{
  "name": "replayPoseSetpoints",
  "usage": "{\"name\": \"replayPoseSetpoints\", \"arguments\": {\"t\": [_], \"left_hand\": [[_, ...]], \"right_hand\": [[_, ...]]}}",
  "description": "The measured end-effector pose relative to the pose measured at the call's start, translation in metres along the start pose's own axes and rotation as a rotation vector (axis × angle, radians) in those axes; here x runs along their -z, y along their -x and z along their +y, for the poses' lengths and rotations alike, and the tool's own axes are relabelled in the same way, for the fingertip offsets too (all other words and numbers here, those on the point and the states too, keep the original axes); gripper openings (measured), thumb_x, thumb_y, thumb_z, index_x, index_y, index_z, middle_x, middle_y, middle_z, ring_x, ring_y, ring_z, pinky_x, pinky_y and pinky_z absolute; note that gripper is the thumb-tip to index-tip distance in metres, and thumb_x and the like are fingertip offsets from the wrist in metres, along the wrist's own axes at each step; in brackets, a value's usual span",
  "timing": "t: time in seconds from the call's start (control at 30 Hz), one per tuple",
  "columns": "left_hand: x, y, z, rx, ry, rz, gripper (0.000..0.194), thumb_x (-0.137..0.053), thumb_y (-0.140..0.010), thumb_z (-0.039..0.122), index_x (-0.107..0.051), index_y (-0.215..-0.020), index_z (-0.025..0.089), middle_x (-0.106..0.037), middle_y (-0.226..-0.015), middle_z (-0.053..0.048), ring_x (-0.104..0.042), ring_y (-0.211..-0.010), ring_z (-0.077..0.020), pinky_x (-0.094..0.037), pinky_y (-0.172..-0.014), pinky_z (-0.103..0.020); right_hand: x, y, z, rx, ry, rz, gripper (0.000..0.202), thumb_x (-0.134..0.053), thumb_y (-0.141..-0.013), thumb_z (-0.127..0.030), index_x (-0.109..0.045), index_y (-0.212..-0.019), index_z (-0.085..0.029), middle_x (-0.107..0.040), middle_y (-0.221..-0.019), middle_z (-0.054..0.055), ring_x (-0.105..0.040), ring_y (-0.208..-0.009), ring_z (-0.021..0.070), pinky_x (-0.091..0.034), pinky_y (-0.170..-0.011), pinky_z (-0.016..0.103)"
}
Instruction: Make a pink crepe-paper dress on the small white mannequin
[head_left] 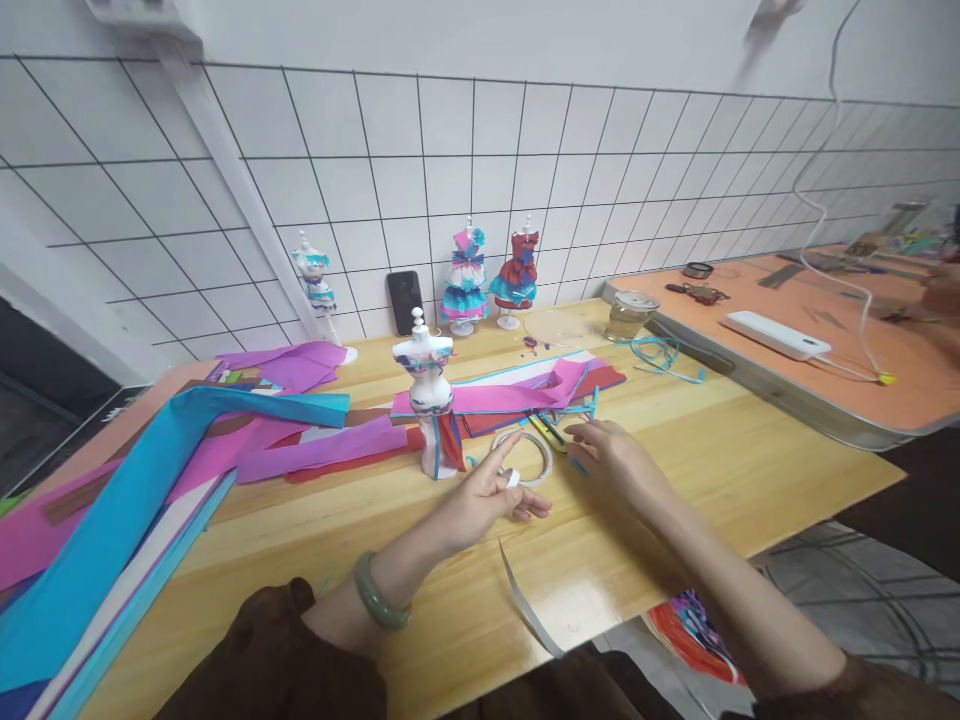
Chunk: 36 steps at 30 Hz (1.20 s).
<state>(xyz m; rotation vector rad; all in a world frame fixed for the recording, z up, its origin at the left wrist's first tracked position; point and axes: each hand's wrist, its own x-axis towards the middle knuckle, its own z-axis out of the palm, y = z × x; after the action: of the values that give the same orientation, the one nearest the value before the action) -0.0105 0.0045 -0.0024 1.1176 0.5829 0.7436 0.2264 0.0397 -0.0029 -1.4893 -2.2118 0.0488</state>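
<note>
Held left hand (480, 502) loosely open at the smooth, round tape (548, 461), white curl (512, 479) against its fingers, right hand (616, 455) open over grained bench (720, 460).

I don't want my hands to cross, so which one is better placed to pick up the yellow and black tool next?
Probably your right hand: it looks empty, with fingertips close to the yellow and black tool. Your left hand is by the tape roll, with something white at its fingers.
</note>
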Motion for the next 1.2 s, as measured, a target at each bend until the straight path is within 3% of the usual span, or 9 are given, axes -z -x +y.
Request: {"name": "replayPoseSetpoints", "arguments": {"t": [0.17,0.33,0.43,0.57,0.7,0.77,0.9,1.07,1.2], "left_hand": [[0.001,0.001,0.001,-0.013,-0.014,-0.002,0.095,-0.064,-0.080,0.041,0.000,-0.147,0.020,-0.072,-0.089,-0.013,-0.069,-0.080,-0.0202,-0.047,-0.073,-0.031],[0.002,0.005,0.014,-0.051,-0.137,-0.030,0.089,-0.056,-0.086,0.035,0.008,-0.146,0.021,-0.072,-0.087,-0.012,-0.067,-0.071,-0.0156,-0.045,-0.067,-0.028],[0.001,0.009,0.026,-0.031,-0.203,-0.052,0.087,-0.056,-0.086,0.033,0.005,-0.147,0.019,-0.070,-0.081,-0.010,-0.065,-0.066,-0.0145,-0.047,-0.065,-0.027],[0.001,0.014,0.039,0.128,-0.344,-0.055,0.077,-0.054,-0.086,0.028,-0.008,-0.147,0.021,-0.067,-0.074,-0.006,-0.064,-0.061,-0.0149,-0.049,-0.061,-0.028],[0.002,0.020,0.047,0.253,-0.439,0.049,0.071,-0.051,-0.083,0.021,-0.018,-0.145,0.028,-0.060,-0.082,-0.003,-0.062,-0.054,-0.0144,-0.049,-0.051,-0.028],[0.002,0.021,0.048,0.266,-0.483,0.109,0.070,-0.051,-0.080,0.018,-0.023,-0.143,0.029,-0.056,-0.083,-0.002,-0.060,-0.051,-0.0132,-0.047,-0.049,-0.027],[0.004,0.020,0.052,0.204,-0.567,0.133,0.062,-0.054,-0.075,0.014,-0.041,-0.136,0.018,-0.056,-0.072,0.000,-0.058,-0.063,-0.0145,-0.045,-0.060,-0.027],[0.004,0.019,0.065,0.229,-0.413,0.070,0.060,-0.058,-0.074,0.015,-0.043,-0.132,0.011,-0.060,-0.069,-0.001,-0.060,-0.074,-0.0160,-0.041,-0.074,-0.029],[-0.001,0.021,0.071,0.256,-0.339,0.094,0.053,-0.054,-0.072,0.011,-0.047,-0.124,0.012,-0.060,-0.067,0.000,-0.057,-0.066,-0.0132,-0.040,-0.068,-0.026]], "right_hand": [[-0.005,-0.017,-0.020,0.094,-0.138,-0.015,0.023,-0.044,-0.089,-0.022,-0.066,-0.094,-0.017,-0.069,-0.094,0.011,-0.063,-0.089,0.0231,-0.048,-0.081,0.036],[0.000,-0.012,-0.047,0.111,-0.497,-0.245,0.032,-0.045,-0.081,-0.009,-0.061,-0.107,-0.017,-0.065,-0.111,0.008,-0.061,-0.103,0.0197,-0.047,-0.087,0.032],[-0.004,-0.007,-0.062,0.142,-0.543,-0.342,0.028,-0.050,-0.080,-0.012,-0.061,-0.105,-0.019,-0.067,-0.103,0.006,-0.062,-0.093,0.0184,-0.049,-0.079,0.029],[-0.019,-0.002,-0.074,0.100,-0.352,-0.260,0.011,-0.055,-0.081,-0.018,-0.060,-0.091,-0.018,-0.065,-0.084,0.005,-0.060,-0.080,0.0186,-0.046,-0.070,0.029],[-0.033,-0.001,-0.077,0.036,-0.152,-0.150,0.006,-0.054,-0.084,-0.022,-0.056,-0.086,-0.016,-0.061,-0.075,0.005,-0.057,-0.075,0.0205,-0.042,-0.067,0.031],[-0.035,-0.001,-0.077,0.056,-0.145,-0.162,0.004,-0.052,-0.085,-0.019,-0.055,-0.085,-0.016,-0.061,-0.075,0.005,-0.056,-0.074,0.0196,-0.041,-0.067,0.030],[-0.026,0.001,-0.075,0.108,-0.156,-0.201,0.002,-0.053,-0.084,-0.015,-0.054,-0.085,-0.017,-0.062,-0.077,0.004,-0.057,-0.076,0.0183,-0.042,-0.069,0.029],[-0.014,0.010,-0.068,0.169,-0.212,-0.224,0.006,-0.051,-0.089,-0.020,-0.055,-0.091,-0.017,-0.064,-0.089,0.006,-0.059,-0.081,0.0178,-0.044,-0.071,0.028],[-0.014,0.019,-0.064,0.199,-0.261,-0.204,0.016,-0.046,-0.093,-0.025,-0.057,-0.101,-0.017,-0.066,-0.094,0.008,-0.059,-0.088,0.0188,-0.045,-0.078,0.032]]}}
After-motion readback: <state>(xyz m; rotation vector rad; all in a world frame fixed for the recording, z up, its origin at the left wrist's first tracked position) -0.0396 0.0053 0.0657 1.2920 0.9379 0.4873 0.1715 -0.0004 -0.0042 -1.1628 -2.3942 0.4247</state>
